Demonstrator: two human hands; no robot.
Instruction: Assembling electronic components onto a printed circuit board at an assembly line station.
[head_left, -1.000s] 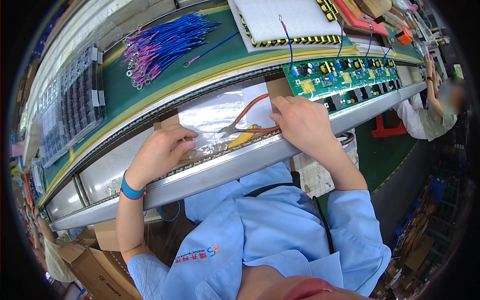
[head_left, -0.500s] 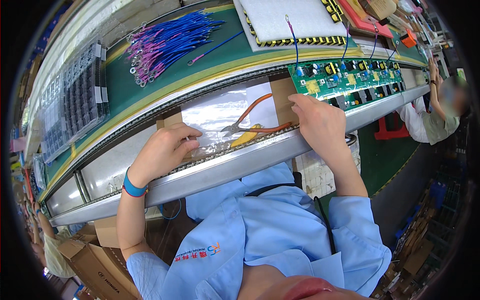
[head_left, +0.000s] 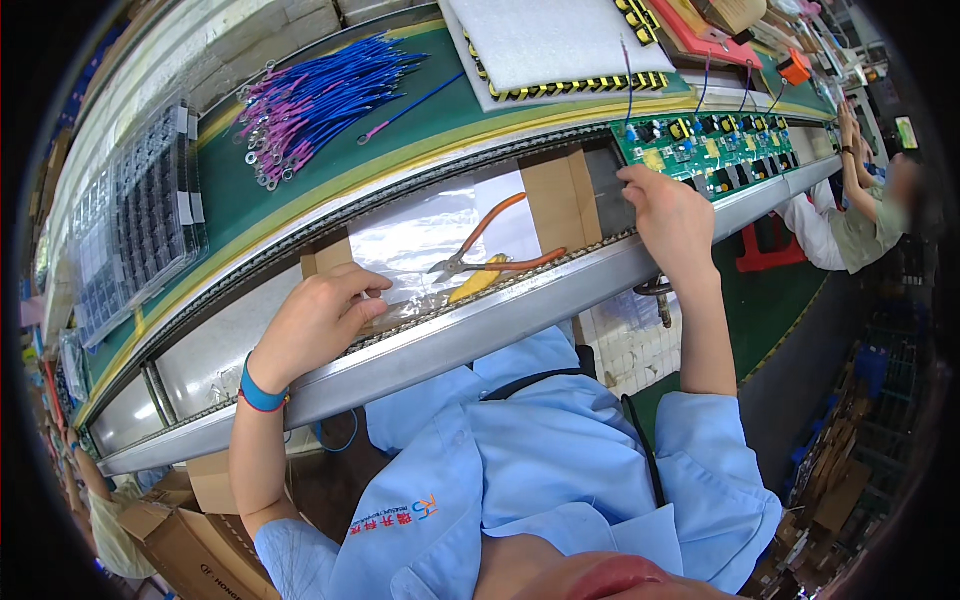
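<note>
A long green circuit board [head_left: 715, 155] lies on the rail line at the right, with blue wires standing up from its far edge. My right hand [head_left: 672, 222] is at its near left corner, fingers bent and fingertips slightly apart; they look to be touching the edge, not wrapped round it. Over the rail's near side, my left hand [head_left: 318, 318] is loosely curled, thumb and forefinger apart, holding nothing. Between my hands, orange-handled cutting pliers [head_left: 455, 266] lie spread beside a yellow item [head_left: 478, 281] on clear plastic film [head_left: 410, 235].
Blue wires with pink sleeves and ring terminals [head_left: 310, 105] lie piled on the green bench. Clear trays [head_left: 140, 220] stand at the left, white foam [head_left: 555, 45] over black-and-yellow parts at the back. The metal rail [head_left: 400, 375] runs before me. Another person [head_left: 865, 225] works at far right.
The circuit board has slid right along the rails, and my right hand has moved right with it. My left hand keeps its pose. The whole view has shifted slightly.
</note>
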